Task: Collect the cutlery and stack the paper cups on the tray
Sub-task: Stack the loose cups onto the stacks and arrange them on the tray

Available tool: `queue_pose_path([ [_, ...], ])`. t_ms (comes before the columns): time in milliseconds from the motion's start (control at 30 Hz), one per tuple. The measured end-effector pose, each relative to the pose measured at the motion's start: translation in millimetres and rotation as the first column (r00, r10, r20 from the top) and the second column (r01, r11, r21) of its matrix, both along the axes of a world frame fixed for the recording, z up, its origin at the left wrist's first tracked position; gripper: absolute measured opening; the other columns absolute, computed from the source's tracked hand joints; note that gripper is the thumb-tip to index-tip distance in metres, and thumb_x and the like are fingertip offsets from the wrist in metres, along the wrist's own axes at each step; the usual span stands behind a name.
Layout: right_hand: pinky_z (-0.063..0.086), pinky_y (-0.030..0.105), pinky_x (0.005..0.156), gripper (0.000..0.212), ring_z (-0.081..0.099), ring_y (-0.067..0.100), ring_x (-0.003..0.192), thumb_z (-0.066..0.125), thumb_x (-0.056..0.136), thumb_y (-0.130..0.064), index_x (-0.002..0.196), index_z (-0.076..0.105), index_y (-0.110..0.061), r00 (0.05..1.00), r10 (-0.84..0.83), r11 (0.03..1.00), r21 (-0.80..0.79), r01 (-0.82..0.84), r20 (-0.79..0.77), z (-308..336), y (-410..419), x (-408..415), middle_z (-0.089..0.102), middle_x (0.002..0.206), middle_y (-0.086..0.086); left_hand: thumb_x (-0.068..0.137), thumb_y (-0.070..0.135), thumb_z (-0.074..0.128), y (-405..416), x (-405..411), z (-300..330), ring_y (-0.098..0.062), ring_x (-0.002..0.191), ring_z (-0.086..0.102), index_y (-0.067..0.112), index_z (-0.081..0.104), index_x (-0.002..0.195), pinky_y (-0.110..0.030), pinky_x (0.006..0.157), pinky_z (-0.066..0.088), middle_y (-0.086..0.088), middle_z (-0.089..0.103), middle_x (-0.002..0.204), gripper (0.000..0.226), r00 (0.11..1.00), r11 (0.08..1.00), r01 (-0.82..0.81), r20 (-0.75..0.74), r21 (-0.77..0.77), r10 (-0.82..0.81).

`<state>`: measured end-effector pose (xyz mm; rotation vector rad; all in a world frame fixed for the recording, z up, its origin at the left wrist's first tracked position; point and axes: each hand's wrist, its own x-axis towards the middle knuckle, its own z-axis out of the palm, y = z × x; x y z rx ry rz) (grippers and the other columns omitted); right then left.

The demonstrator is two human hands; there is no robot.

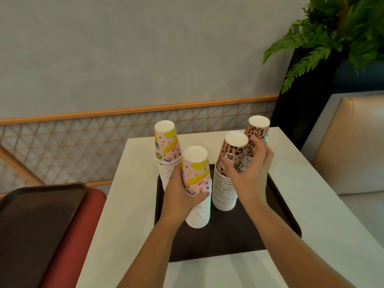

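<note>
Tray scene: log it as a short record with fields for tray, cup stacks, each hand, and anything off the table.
tray: dark tray on white table
fruit stacks: two fruit-print stacks, upside down, left side
leopard stacks: two leopard-print stacks, upside down, right side
left hand: left hand grips near fruit-print stack
right hand: right hand holds near leopard-print stack
off table: second tray on red seat

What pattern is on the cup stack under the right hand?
Leopard print, brown and black, on the near right stack; head view.
</note>
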<state>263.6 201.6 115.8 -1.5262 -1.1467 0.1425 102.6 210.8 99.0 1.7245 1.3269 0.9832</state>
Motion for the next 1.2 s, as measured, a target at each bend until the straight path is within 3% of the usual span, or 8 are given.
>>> queue_pose_path([
  [267,0.034,0.045,0.111,0.101,0.031,0.018,0.137,0.081,0.066,-0.024,0.145,0.019,-0.022,0.99,0.138,0.983,-0.122,-0.135,0.015,-7,19,13,0.033,0.147,0.002,0.066,0.016,0.083,23,11,1,-0.004,0.118,0.048,0.028,0.031,0.134,-0.021,0.094,0.04,0.007,0.05,0.133,0.087,1.0,0.999,-0.022,0.021,0.045,0.021],
  [500,0.038,0.046,0.109,0.094,0.037,0.018,0.135,0.079,0.069,-0.022,0.144,0.022,-0.019,0.989,0.146,0.98,-0.138,-0.143,0.006,-14,24,18,0.04,0.144,0.001,0.064,0.016,0.084,38,20,-2,0.0,0.111,0.048,0.022,0.035,0.133,0.001,0.079,0.037,0.012,0.05,0.124,0.085,0.999,0.997,-0.035,0.033,0.068,0.033],
  [633,0.036,0.041,0.11,0.094,0.035,0.016,0.136,0.079,0.07,-0.024,0.144,0.022,-0.019,0.984,0.179,0.975,-0.138,-0.177,0.004,-13,23,19,0.038,0.146,0.0,0.063,0.018,0.085,41,24,-2,-0.001,0.113,0.048,0.02,0.036,0.133,-0.019,0.095,0.046,0.009,0.051,0.127,0.085,0.998,0.995,-0.059,0.025,0.08,0.057],
  [733,0.034,0.017,0.103,0.077,0.04,0.007,0.127,0.068,0.078,-0.038,0.142,0.027,-0.021,0.984,0.175,0.984,-0.03,-0.176,-0.033,-6,13,23,0.043,0.137,-0.005,0.06,0.027,0.087,27,29,-6,-0.012,0.13,0.04,0.019,0.031,0.139,-0.031,0.103,0.042,-0.002,0.043,0.14,0.097,0.971,0.954,-0.24,0.035,0.178,0.238],
  [800,0.031,0.004,0.095,0.059,0.043,0.007,0.118,0.051,0.086,-0.045,0.137,0.034,-0.019,0.996,0.089,0.992,0.09,-0.088,-0.015,1,10,31,0.047,0.126,-0.005,0.06,0.026,0.087,7,38,-5,-0.02,0.131,0.033,0.019,0.033,0.137,-0.032,0.102,0.04,-0.011,0.039,0.139,0.094,0.909,0.855,-0.411,0.066,0.316,0.412],
  [933,0.035,0.015,0.099,0.048,0.044,0.018,0.118,0.056,0.089,-0.025,0.132,0.039,-0.011,0.997,-0.072,0.987,0.145,0.068,0.02,11,24,63,0.044,0.128,0.007,0.073,0.032,0.072,-15,73,3,-0.021,0.124,0.037,0.016,0.033,0.129,-0.038,0.097,0.048,-0.007,0.036,0.133,0.07,0.953,0.778,-0.283,0.072,0.56,0.295],
  [1033,0.037,0.034,0.106,0.073,0.038,0.02,0.128,0.071,0.079,-0.027,0.139,0.031,-0.015,1.0,-0.022,0.997,-0.067,0.023,0.02,10,39,88,0.036,0.14,0.007,0.075,0.028,0.072,-14,100,14,-0.008,0.137,0.019,0.023,0.019,0.139,-0.03,0.112,0.031,-0.006,0.024,0.147,0.083,0.985,0.874,-0.151,-0.006,0.462,0.173],
  [1200,0.036,0.035,0.104,0.091,0.04,0.017,0.131,0.08,0.067,-0.034,0.142,0.029,-0.019,0.989,0.147,0.96,-0.243,-0.138,0.022,-4,57,110,0.043,0.142,0.001,0.075,0.019,0.075,0,130,14,-0.017,0.146,0.008,0.017,-0.002,0.147,-0.04,0.12,0.02,-0.006,0.01,0.156,0.106,0.986,0.956,-0.15,-0.032,0.254,0.163],
])
